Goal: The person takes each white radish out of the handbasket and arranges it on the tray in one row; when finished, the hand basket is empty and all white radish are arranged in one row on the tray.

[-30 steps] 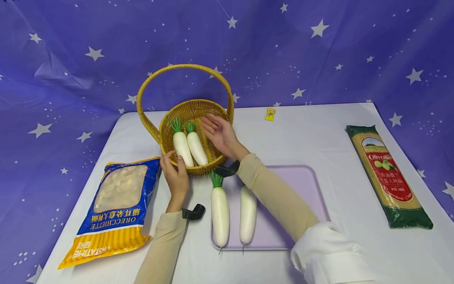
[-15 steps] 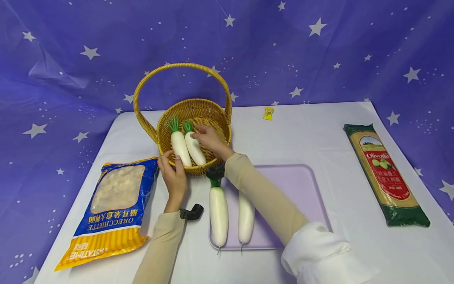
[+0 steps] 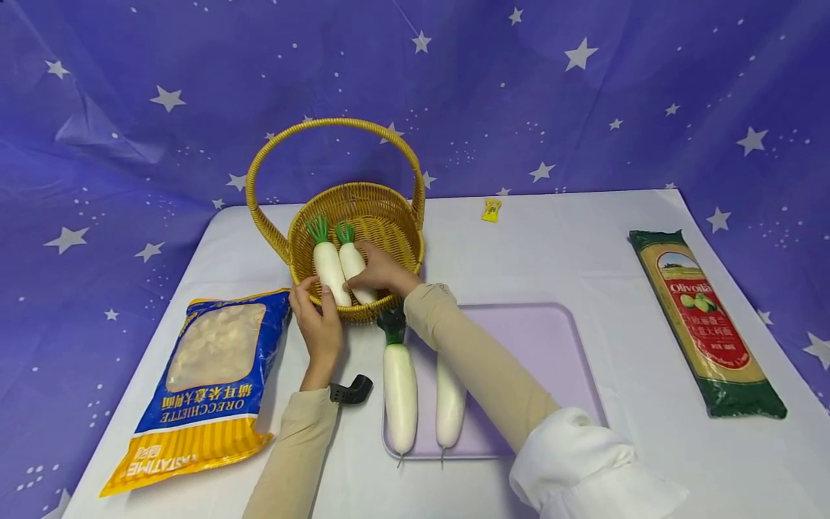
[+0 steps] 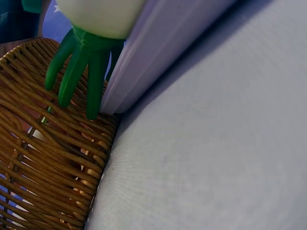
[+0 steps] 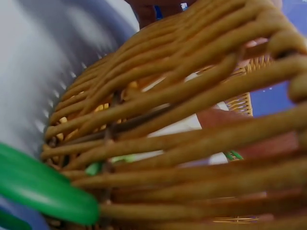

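Observation:
A wicker basket [image 3: 389, 202] with a tall arched handle stands at the table's back left. Two white radishes with green tops lie side by side in it, a left radish [image 3: 331, 268] and a right radish [image 3: 351, 259]. My right hand [image 3: 384, 274] reaches over the near rim and grips the right radish, thumb on its near side. At the front rim my left hand [image 3: 320, 331] holds the basket's edge. Woven basket wall [image 5: 192, 143] fills the right wrist view and hides most of that hand. The left wrist view shows the basket side [image 4: 43, 163] but not the left hand.
Two more radishes, one near the left edge [image 3: 400, 400] and one partly under my right forearm [image 3: 450, 407], lie on a lilac tray [image 3: 532, 331]. An orecchiette bag [image 3: 207, 389] lies left, a spaghetti pack [image 3: 707, 324] right, a small yellow packet [image 3: 491, 210] at the back.
My right hand has moved left and down from the basket's right side, open at first, onto the right radish and now grips it. The left hand stays on the rim.

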A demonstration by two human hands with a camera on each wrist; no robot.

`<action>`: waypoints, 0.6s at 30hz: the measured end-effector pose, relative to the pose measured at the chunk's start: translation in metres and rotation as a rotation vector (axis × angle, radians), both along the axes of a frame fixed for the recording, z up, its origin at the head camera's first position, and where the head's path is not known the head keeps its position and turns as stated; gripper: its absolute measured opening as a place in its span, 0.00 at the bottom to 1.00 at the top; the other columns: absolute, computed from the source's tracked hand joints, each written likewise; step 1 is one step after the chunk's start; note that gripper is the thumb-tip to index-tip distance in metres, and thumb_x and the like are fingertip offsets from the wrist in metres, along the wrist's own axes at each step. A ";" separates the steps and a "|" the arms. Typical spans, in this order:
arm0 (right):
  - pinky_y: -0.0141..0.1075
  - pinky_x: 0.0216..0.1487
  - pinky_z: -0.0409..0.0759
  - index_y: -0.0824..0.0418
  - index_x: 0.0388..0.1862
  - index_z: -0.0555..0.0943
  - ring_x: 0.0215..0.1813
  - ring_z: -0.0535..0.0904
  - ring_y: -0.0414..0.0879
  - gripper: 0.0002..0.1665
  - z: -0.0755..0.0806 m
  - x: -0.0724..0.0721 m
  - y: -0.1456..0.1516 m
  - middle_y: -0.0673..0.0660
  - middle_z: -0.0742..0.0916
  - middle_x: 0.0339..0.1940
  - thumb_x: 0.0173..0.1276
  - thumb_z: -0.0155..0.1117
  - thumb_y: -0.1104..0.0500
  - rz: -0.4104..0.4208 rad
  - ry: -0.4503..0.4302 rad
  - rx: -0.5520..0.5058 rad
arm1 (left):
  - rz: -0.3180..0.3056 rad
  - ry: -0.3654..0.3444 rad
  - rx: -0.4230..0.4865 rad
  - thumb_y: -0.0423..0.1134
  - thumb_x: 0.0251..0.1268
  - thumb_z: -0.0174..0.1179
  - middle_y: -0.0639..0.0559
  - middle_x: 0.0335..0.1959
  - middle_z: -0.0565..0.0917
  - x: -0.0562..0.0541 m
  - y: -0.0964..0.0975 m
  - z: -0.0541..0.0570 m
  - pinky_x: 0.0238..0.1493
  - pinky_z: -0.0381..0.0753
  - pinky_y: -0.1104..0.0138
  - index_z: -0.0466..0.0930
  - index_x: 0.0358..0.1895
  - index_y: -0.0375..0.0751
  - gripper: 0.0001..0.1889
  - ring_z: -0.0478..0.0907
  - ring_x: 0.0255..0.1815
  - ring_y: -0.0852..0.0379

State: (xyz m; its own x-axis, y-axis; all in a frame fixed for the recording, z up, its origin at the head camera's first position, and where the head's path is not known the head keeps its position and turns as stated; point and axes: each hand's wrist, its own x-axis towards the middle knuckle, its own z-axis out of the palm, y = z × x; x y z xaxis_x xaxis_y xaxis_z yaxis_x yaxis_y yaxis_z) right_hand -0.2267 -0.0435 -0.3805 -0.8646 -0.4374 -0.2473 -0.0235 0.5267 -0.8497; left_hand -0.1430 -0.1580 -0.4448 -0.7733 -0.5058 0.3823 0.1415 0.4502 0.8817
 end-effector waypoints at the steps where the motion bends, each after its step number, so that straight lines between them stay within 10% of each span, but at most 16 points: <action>1: 0.42 0.53 0.73 0.58 0.71 0.53 0.57 0.72 0.54 0.52 0.000 0.001 0.000 0.62 0.71 0.63 0.50 0.70 0.60 0.011 -0.001 0.000 | 0.000 -0.001 -0.001 0.42 0.63 0.47 0.35 0.61 0.62 0.000 0.000 0.000 0.64 0.56 0.50 0.68 0.52 0.36 0.18 0.58 0.66 0.45; 18: 0.41 0.59 0.70 0.53 0.64 0.68 0.66 0.64 0.50 0.35 -0.003 -0.005 0.001 0.57 0.68 0.68 0.57 0.64 0.63 0.068 0.028 -0.063 | -0.012 0.001 -0.002 0.43 0.63 0.47 0.37 0.60 0.62 0.000 -0.001 0.000 0.64 0.57 0.50 0.68 0.52 0.37 0.17 0.58 0.66 0.46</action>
State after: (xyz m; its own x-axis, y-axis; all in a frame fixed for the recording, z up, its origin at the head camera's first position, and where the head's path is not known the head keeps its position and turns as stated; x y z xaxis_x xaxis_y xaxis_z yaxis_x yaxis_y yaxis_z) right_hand -0.2316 -0.0426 -0.3834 -0.8384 -0.5094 -0.1941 -0.0814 0.4691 -0.8794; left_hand -0.1427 -0.1594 -0.4450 -0.7792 -0.4955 0.3837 0.1477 0.4499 0.8808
